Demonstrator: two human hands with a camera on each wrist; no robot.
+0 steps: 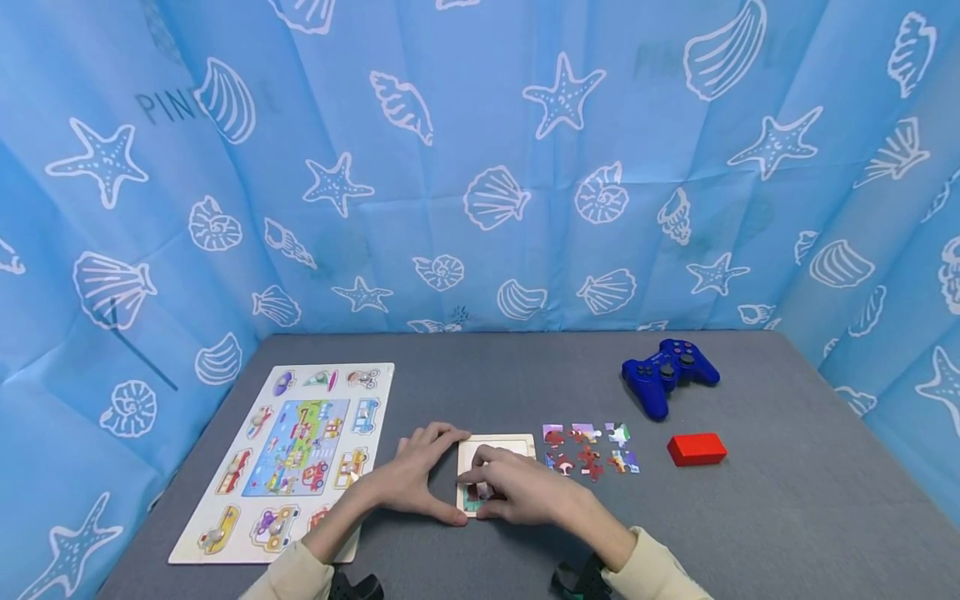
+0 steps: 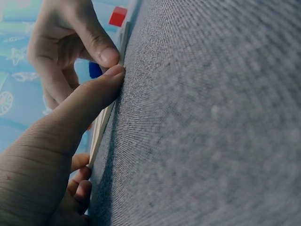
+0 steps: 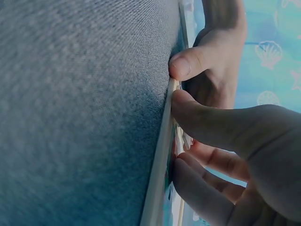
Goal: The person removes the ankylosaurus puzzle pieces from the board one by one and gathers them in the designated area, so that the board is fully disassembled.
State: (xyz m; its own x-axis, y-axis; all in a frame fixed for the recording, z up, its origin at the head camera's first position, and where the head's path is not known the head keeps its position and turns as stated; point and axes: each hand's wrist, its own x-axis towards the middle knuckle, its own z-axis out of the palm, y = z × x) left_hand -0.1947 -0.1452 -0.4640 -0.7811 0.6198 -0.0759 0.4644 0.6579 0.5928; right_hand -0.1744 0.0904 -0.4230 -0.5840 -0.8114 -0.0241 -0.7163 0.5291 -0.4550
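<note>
A small wooden puzzle tray [image 1: 517, 438] with a pale rim lies on the grey table at centre front. My left hand [image 1: 412, 473] grips its left side, thumb at the near corner and fingers at the far one. Over the tray, my right hand [image 1: 525, 487] pinches a small puzzle piece [image 3: 187, 140], mostly hidden by the fingers. Greenish picture [image 1: 471, 505] shows in the tray's near left corner. In the right wrist view the right thumb [image 3: 207, 117] is at the tray's near edge. Several loose jigsaw pieces [image 1: 589, 460] lie in two rows right of the tray.
To the left lies a large wooden peg puzzle board [image 1: 255, 417] with vehicle pieces, partly under the left forearm. A blue game controller [image 1: 667, 375] and a red block [image 1: 697, 449] are on the right. A blue shell-patterned curtain [image 1: 480, 167] hangs behind the table.
</note>
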